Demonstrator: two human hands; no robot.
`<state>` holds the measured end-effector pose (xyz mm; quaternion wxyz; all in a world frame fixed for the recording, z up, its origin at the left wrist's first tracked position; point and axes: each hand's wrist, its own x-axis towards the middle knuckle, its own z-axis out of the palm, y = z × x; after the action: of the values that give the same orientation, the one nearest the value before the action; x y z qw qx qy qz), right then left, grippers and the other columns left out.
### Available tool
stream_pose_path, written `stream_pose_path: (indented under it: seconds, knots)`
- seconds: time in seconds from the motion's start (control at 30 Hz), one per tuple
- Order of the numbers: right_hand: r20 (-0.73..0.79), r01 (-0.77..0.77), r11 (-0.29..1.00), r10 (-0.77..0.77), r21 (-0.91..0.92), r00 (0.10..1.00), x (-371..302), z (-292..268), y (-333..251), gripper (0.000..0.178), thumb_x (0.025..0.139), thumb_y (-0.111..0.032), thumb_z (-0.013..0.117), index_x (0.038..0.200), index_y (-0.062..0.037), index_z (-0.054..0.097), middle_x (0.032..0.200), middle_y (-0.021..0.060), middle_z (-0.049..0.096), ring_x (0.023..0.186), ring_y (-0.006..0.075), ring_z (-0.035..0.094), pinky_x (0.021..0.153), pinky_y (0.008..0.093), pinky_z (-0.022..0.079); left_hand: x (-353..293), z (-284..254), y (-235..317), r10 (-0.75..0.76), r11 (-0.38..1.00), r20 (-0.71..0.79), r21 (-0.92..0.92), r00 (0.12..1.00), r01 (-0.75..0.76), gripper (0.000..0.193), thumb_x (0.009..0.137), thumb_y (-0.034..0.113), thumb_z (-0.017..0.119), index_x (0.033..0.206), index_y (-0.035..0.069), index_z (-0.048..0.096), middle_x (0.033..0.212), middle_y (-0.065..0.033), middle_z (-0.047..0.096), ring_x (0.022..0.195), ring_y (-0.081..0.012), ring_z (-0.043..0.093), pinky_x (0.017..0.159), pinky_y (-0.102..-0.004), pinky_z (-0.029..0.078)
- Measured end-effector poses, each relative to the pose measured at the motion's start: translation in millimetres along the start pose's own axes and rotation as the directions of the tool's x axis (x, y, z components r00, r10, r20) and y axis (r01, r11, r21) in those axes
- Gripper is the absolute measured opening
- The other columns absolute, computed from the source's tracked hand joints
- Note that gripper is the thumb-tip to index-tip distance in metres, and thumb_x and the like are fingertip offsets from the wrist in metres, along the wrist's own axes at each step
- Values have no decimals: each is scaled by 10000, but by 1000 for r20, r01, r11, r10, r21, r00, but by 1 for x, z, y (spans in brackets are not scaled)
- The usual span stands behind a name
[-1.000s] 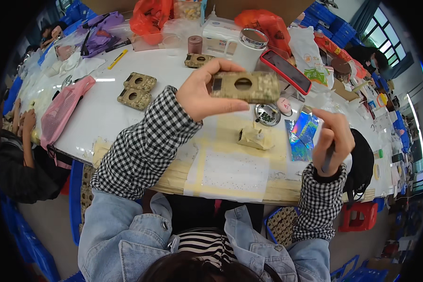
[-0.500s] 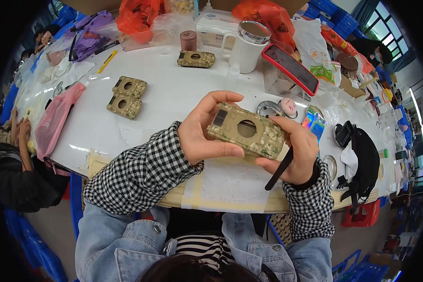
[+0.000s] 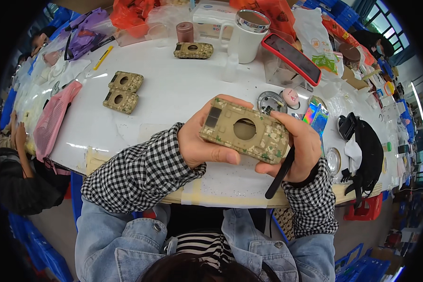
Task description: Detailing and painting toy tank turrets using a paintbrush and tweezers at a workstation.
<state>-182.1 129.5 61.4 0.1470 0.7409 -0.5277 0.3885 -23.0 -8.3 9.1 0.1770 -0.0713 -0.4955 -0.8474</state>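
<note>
Over the glossy white table (image 3: 167, 96), the left hand (image 3: 192, 143) and right hand (image 3: 305, 148) grip opposite ends of a camouflaged hull (image 3: 226, 124), probably light, stiff plastic, safest held by its edges, the right also keeping a black-handled tool (image 3: 278, 177).

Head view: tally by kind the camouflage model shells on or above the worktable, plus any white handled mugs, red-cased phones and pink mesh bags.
Camouflage model shells: 4 (1 held by the left hand and right hand, 3 on the worktable)
White handled mug: 1
Red-cased phone: 1
Pink mesh bag: 1
Total: 7
</note>
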Motion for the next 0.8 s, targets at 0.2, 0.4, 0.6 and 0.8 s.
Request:
stream_pose_path:
  seconds: [0.2,0.4,0.6,0.8]
  knots:
    - [-3,-5,1000,5,-23,1000,-2,5,1,740,582,-442,801,1083,42,548,682,59,579,527,163,541,496,265,425,-1,4,0,-17,993,-6,-117,1000,16,732,746,135,712,1318,19,270,1219,-129,476,1149,-207,464,975,-356,386]
    - [44,-202,978,204,-45,978,-11,-5,1,738,778,-629,499,1079,40,582,612,55,490,532,174,495,495,280,384,1,-5,16,-113,983,-97,-157,989,97,647,868,389,535,1341,55,247,1286,-165,421,1209,-294,437,976,-450,416]
    - [-156,-400,912,410,89,899,-15,-17,5,1021,762,-745,-36,763,5,657,618,85,547,558,162,465,528,246,353,6,-13,13,-76,969,-170,-244,983,33,456,945,270,408,1322,43,286,1290,-170,426,1205,-316,436,1010,-489,378]
    - [-51,-462,886,463,34,885,-25,-15,-6,229,842,-185,593,746,23,598,644,65,547,583,142,490,541,250,379,11,-19,9,-76,960,-265,-282,961,-1,390,952,237,399,1271,13,370,1231,-170,481,1180,-303,460,1018,-460,386]
